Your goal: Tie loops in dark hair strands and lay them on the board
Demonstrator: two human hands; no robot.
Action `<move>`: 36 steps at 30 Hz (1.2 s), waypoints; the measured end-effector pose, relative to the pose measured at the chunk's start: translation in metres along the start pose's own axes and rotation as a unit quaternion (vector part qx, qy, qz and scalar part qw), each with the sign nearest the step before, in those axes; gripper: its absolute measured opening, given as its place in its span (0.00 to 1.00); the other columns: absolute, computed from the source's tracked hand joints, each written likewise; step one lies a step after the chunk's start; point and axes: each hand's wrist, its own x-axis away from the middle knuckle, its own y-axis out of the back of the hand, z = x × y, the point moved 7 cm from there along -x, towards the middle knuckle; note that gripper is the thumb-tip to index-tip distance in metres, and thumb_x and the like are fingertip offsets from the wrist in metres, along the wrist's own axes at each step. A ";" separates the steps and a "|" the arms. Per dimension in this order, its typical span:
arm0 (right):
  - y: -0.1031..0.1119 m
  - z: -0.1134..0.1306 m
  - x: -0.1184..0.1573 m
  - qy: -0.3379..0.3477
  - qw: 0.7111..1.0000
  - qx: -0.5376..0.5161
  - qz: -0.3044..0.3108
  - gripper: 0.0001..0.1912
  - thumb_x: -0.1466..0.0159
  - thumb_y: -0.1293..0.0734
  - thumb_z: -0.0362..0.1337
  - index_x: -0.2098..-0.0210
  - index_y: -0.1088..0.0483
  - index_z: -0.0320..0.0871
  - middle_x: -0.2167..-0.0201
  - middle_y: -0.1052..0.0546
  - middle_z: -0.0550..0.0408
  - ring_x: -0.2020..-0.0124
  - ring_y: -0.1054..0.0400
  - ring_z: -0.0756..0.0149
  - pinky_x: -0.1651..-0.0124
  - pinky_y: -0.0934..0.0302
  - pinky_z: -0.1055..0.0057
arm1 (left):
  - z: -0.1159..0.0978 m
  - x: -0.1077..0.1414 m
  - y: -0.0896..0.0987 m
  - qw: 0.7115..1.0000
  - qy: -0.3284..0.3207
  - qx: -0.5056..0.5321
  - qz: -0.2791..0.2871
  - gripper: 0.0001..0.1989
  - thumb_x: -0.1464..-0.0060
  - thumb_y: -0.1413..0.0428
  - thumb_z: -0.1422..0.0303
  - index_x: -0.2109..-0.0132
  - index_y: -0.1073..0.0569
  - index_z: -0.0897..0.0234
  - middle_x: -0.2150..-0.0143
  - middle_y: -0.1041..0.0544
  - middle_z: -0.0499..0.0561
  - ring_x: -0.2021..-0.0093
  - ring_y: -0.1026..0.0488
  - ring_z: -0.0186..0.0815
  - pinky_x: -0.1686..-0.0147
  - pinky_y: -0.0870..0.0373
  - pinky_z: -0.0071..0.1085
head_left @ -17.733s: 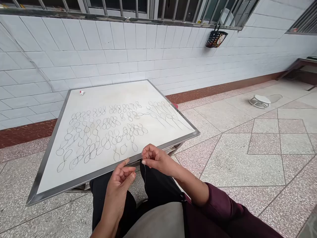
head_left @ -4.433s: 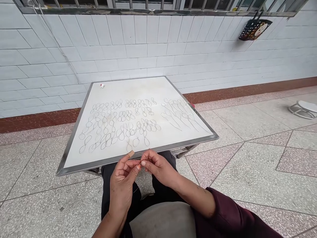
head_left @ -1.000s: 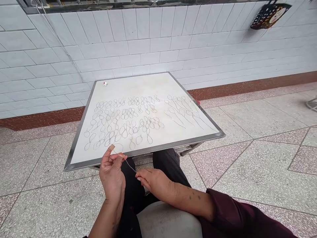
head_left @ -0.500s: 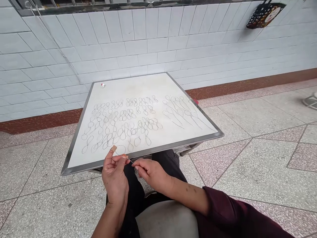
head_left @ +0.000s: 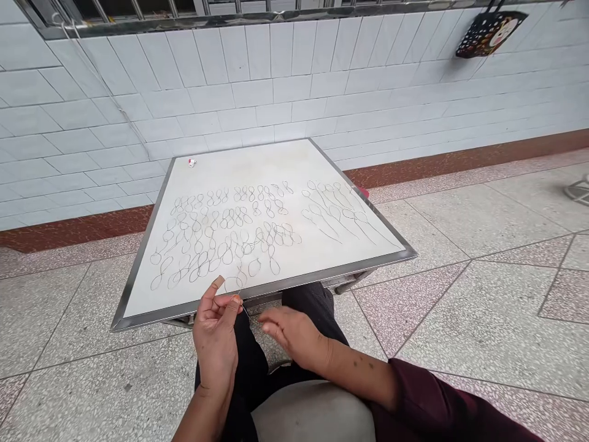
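Note:
My left hand (head_left: 215, 334) pinches a thin wire (head_left: 245, 310) between thumb and index finger at the table's front edge. Its looped end rises past the fingertips over the tabletop, while the short tail points down to the right. A tan bandage (head_left: 218, 282) wraps one raised fingertip. To the right of that tail, my right hand (head_left: 297, 336) hovers above my lap, thumb and index finger apart, touching nothing I can see. Many wires twisted into figure-eight loops (head_left: 225, 253) lie in rows on the white table (head_left: 257, 161).
Single-loop wires with long straight tails (head_left: 329, 226) lie at the table's right. A small white and red object (head_left: 192, 162) sits in the far left corner. Behind stands a tiled wall (head_left: 257, 86) with a hanging patterned bag (head_left: 490, 35). A stool (head_left: 578, 191) is far right.
My right hand has let go of the wire's tail and moved slightly right and down. My left hand keeps its pinch and has shifted a little to the right.

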 end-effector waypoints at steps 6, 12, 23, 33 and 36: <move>0.034 0.005 -0.013 -0.056 0.956 -0.273 -0.088 0.14 0.33 0.33 0.46 0.53 0.29 0.45 0.64 0.25 0.56 0.64 0.31 0.67 0.61 0.36 0.70 | 0.012 0.017 -0.017 0.994 0.054 -0.033 0.089 0.31 0.57 0.30 0.64 0.43 0.25 0.61 0.70 0.24 0.44 0.68 0.29 0.32 0.62 0.29 0.30; 0.029 0.003 -0.013 -0.045 0.927 -0.363 -0.088 0.16 0.35 0.30 0.48 0.55 0.27 0.44 0.70 0.28 0.59 0.71 0.37 0.72 0.67 0.40 0.73 | 0.019 0.030 -0.026 0.985 0.078 -0.041 0.149 0.32 0.53 0.31 0.63 0.41 0.28 0.62 0.71 0.24 0.44 0.70 0.28 0.32 0.60 0.29 0.32; 0.025 0.003 -0.012 -0.036 0.913 -0.400 -0.069 0.19 0.35 0.30 0.52 0.51 0.26 0.48 0.71 0.28 0.60 0.71 0.36 0.71 0.66 0.38 0.71 | 0.024 0.035 -0.030 0.978 0.118 -0.004 0.172 0.31 0.52 0.32 0.64 0.41 0.28 0.63 0.72 0.25 0.44 0.69 0.29 0.33 0.60 0.31 0.32; 0.022 -0.001 -0.015 -0.046 0.922 -0.376 -0.081 0.22 0.35 0.32 0.56 0.54 0.26 0.45 0.72 0.29 0.59 0.75 0.38 0.72 0.69 0.39 0.71 | 0.034 0.029 -0.025 0.977 0.115 -0.031 0.174 0.30 0.54 0.32 0.63 0.44 0.28 0.63 0.72 0.24 0.45 0.70 0.28 0.34 0.63 0.29 0.33; 0.021 -0.005 -0.018 -0.046 0.926 -0.367 -0.080 0.23 0.36 0.32 0.57 0.52 0.28 0.45 0.73 0.30 0.60 0.76 0.40 0.73 0.71 0.41 0.73 | 0.036 0.023 -0.024 0.981 0.110 -0.032 0.155 0.33 0.57 0.30 0.61 0.44 0.27 0.63 0.72 0.24 0.45 0.70 0.28 0.35 0.66 0.28 0.33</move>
